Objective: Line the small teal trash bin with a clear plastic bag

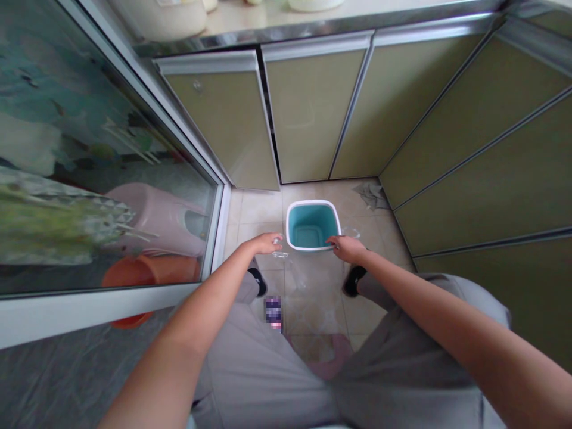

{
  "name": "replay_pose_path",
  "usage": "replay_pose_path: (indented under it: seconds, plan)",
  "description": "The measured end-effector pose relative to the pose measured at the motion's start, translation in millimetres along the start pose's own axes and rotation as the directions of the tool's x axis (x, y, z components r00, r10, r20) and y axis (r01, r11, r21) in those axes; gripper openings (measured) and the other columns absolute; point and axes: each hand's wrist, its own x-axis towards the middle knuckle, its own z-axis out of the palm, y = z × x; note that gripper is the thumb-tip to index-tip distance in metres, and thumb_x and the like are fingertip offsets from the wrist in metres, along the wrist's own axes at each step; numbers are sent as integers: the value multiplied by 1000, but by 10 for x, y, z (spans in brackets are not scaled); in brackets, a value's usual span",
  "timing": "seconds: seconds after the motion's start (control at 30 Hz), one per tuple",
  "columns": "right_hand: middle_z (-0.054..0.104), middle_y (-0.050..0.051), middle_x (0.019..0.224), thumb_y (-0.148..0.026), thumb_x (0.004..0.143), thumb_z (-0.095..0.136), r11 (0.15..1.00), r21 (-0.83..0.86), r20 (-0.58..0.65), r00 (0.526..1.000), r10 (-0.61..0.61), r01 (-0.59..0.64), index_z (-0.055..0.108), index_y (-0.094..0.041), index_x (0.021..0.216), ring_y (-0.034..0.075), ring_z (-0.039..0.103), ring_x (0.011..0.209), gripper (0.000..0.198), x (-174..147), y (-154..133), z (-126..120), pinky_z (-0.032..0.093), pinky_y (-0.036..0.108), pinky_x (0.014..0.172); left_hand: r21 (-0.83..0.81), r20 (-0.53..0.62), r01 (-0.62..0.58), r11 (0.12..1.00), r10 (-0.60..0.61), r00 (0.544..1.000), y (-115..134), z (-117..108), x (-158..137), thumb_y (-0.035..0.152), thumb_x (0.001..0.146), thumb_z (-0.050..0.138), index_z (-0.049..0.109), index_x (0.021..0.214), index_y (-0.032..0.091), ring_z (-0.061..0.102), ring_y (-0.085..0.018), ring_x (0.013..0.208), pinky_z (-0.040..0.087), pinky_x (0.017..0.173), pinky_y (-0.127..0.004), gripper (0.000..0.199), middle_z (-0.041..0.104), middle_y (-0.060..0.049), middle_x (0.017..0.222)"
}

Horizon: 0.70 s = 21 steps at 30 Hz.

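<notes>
A blue-green bin with a white rim (291,229) stands upright on the tiled floor, and nothing shows inside it. My right hand (349,248) grips its near right corner, fingers over the rim. Just left of the bin, apart from it, is my left hand (267,243), its fingers partly bent with a small gap between thumb and fingers. Below those fingertips is a small clear, shiny piece (280,255), perhaps plastic; whether I touch it I cannot tell.
Cabinet doors (315,113) line the back and right; the leftmost door (223,125) stands slightly ajar. A glass door (218,226) is at left, with an orange bucket (129,274) behind it. A grey cloth-like thing (372,195) lies in the corner. My shoes (353,281) flank the bin.
</notes>
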Motion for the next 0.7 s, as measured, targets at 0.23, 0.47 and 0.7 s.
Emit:
replay_pose_path:
  seconds: [0.23,0.47,0.7]
  plan:
    - [76,4,116,-20,86,56,999,-7,-115,993,-36,36,72,-30,125,24,71,100,44,-104,-81,-518,50,29,83,-11,-67,-25,1000,24,997,-28,-20,109,38,86,65,70,127,17,68,-25,117,49,100,-28,47,72,-10,130]
    - [78,5,105,-22,86,58,996,17,-299,951,-78,87,75,-23,121,21,70,89,39,-13,-19,-1127,47,26,75,-44,-67,-19,999,16,998,36,-63,93,34,85,64,71,129,16,68,-24,121,49,102,-26,48,70,-11,135]
    - [77,6,96,-19,85,57,990,86,-475,878,-60,114,78,-19,111,19,67,81,34,405,31,-1596,47,26,75,7,-68,-29,1000,30,997,145,-92,68,30,86,61,70,132,14,66,-25,125,47,106,-27,49,69,-13,137]
